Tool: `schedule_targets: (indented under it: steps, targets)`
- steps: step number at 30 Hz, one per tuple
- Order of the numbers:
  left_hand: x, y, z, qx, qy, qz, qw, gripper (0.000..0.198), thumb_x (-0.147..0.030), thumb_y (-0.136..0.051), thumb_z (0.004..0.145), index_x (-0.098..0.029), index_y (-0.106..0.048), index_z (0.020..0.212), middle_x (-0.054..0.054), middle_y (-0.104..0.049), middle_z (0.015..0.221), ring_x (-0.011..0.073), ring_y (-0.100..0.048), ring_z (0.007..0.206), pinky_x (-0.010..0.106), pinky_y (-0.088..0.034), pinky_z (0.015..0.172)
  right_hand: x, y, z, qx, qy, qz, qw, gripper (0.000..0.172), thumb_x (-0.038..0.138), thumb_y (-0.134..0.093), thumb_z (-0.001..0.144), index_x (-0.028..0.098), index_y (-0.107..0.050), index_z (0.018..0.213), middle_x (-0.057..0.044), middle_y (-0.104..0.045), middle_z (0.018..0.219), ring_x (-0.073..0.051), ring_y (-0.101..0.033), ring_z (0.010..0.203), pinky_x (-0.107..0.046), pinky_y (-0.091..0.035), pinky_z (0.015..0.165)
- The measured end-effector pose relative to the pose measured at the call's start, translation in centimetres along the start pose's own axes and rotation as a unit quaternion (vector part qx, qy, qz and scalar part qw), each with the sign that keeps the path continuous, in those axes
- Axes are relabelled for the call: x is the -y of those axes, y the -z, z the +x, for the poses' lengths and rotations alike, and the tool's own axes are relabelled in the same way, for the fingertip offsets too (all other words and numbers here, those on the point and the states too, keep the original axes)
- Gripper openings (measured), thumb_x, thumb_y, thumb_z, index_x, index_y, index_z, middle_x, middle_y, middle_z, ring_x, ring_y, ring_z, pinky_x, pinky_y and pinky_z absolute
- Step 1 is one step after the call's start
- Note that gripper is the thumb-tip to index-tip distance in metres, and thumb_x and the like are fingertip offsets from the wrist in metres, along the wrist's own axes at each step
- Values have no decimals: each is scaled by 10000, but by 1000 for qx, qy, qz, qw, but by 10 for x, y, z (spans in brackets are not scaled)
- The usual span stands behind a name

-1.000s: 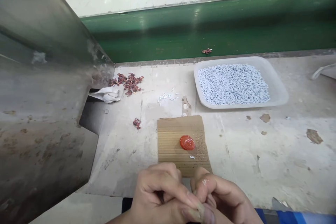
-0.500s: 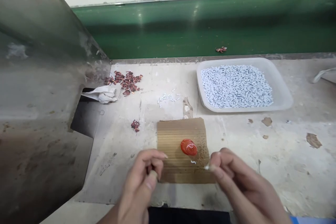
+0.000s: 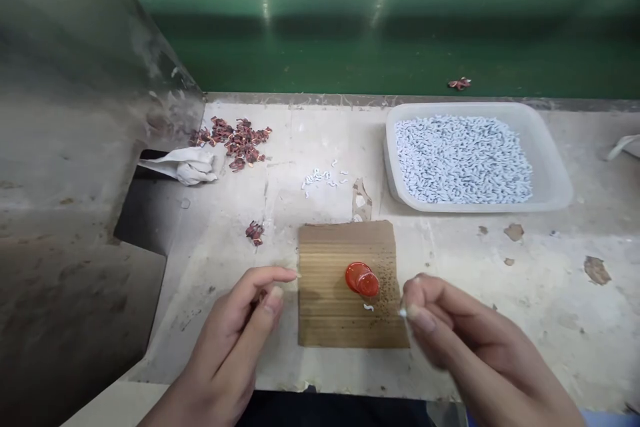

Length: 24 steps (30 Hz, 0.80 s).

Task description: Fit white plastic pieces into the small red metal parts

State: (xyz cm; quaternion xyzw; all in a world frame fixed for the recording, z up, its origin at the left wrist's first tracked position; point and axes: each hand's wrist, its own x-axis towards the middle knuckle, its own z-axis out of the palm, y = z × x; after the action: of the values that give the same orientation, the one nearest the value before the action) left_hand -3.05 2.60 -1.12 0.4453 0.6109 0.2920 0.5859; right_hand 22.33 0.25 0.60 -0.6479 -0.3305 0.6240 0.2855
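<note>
So I'm running this off the head cam, and the two hands are hanging well apart over the near side of the bench [image 3: 560, 293]. My right hand [image 3: 465, 330] is pinching a tiny pale piece [image 3: 403, 313] between thumb and fingertips, right by the right edge of the cardboard square [image 3: 325, 323]; it's blurring a bit, so I'm not making out its exact shape. My left hand [image 3: 233, 327] is keeping thumb and index finger parted, with nothing I'm seeing between them. That index finger is pointing at the cardboard's left edge, and I can't tell if it's touching.

On the cardboard, a glossy red blob [image 3: 357, 275] is sitting right of centre, with one white squiggle [image 3: 369, 307] lying just below it. Farther back, some loose white bits [image 3: 317, 177] are lying left of a translucent tray [image 3: 555, 193] that's holding a heap of similar bits [image 3: 465, 160]. Over left, a dark red pile [image 3: 243, 143] is sitting beside a crumpled white thing [image 3: 193, 165], and a smaller dark red cluster [image 3: 255, 233] is lying nearer the cardboard.
</note>
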Motion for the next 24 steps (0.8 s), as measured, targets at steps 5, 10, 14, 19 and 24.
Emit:
schedule_targets:
  steps: [5,10,14,19,24]
  targets:
    - [10,25,5,34,-32,113,993,307,-463,-467,1080,-335,-704,1226,15,-642,924,184,-621,894,222,-519,816,-10,24,21,-55,223,-374,899,201,408,-473,1119,263,-594,1050,17,-581,852,-116,-560,668,-247,-432,613]
    - [15,37,11,66,-74,110,989,244,-328,-598,1044,-389,-701,1256,-15,-790,1111,138,-748,1082,157,-571,932,-4,22,25,-45,286,-466,836,255,379,-413,1139,250,-600,1023,16,-608,874,-108,-657,628,-245,-487,549]
    - [10,31,14,37,-112,87,989,192,-181,-718,930,-348,-812,936,-34,-826,1107,131,-785,1066,130,-602,897,-2,19,26,-49,323,-502,801,300,371,-374,1154,238,-584,986,16,-577,817,-117,-649,563,-250,-470,479]
    - [6,21,15,28,-156,56,986,284,-78,-753,854,-351,-823,895,-55,-822,949,116,-802,900,133,-642,802,-2,18,27,-51,329,-530,780,308,377,-345,1158,237,-574,1005,3,-585,835,-135,-667,566,-261,-426,423]
    - [-2,12,15,40,-164,-6,986,406,-9,-800,786,-378,-836,952,-88,-858,932,119,-819,892,147,-652,835,-1,18,26,-50,334,-525,781,316,383,-347,1157,236,-580,1002,9,-576,811,-133,-653,556,-259,-497,487]
